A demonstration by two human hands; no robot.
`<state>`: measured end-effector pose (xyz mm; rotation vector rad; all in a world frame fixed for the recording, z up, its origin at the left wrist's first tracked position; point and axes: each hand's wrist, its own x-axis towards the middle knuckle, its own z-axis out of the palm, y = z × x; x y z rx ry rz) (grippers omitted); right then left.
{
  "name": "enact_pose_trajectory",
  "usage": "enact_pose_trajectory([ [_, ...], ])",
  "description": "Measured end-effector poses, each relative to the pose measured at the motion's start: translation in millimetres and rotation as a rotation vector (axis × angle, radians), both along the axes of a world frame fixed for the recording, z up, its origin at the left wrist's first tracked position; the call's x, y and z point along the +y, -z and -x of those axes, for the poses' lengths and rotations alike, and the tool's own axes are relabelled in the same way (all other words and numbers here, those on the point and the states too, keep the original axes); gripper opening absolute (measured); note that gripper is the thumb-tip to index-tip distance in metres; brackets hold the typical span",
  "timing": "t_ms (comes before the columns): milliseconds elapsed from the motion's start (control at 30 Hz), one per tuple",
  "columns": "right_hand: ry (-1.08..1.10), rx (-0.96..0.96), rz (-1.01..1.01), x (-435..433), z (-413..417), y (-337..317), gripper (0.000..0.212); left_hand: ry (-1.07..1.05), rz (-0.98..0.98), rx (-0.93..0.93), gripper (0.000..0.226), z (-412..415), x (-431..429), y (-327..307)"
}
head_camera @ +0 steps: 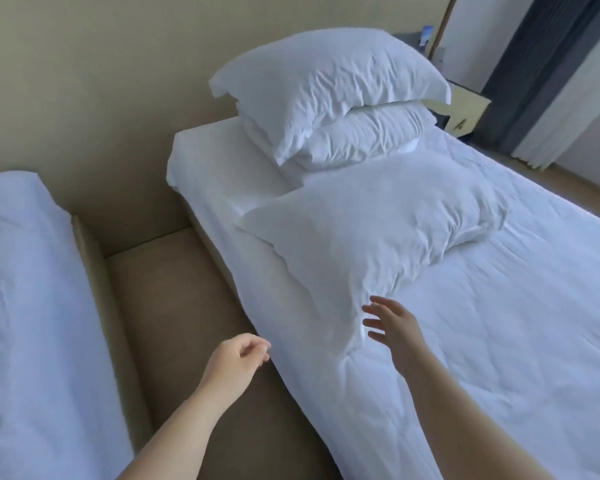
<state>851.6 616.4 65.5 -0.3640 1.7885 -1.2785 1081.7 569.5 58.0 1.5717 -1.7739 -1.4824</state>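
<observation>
Bare left hand [238, 355] and bare right hand [392, 327] on slim, bare forearms, uncovered as far as visible.

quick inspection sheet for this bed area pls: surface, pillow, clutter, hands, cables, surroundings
surface: bed, white sheet wrinkled.
job's things: loose pillow lying askew on the sheet, near corner by the right hand.
clutter: two stacked pillows at the head end.
hands: left hand loosely curled, holding nothing, beside the bed edge; right hand fingers spread towards the loose pillow, contact unclear.
cables: nothing seen
surroundings: second bed at left, brown floor between, nightstand and curtain beyond.
</observation>
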Motion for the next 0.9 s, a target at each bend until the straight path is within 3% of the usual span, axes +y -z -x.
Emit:
enact_pose_trajectory([
  [433, 0.476, 0.135, -0.013, -151, 116, 53, 0.069, 0.324, 0.055, -0.076, 0.032, 127, -247, 14],
  [633, 0.636, 0.175, -0.248, -202, 157, 69, 0.085, 0.354, 0.100, -0.139, 0.010, 190, -335, 20],
  [767, 0.759, 0.090, -0.301, -205, 183, 79, 0.094, 0.425, 0.121, -0.136, 0.031, 267, -387, 34],
  [900, 0.838, 0.030, -0.339, -211, 204, 91, 0.100, 0.487, 0.154, -0.219, 0.065, 337, -431, 54],
])
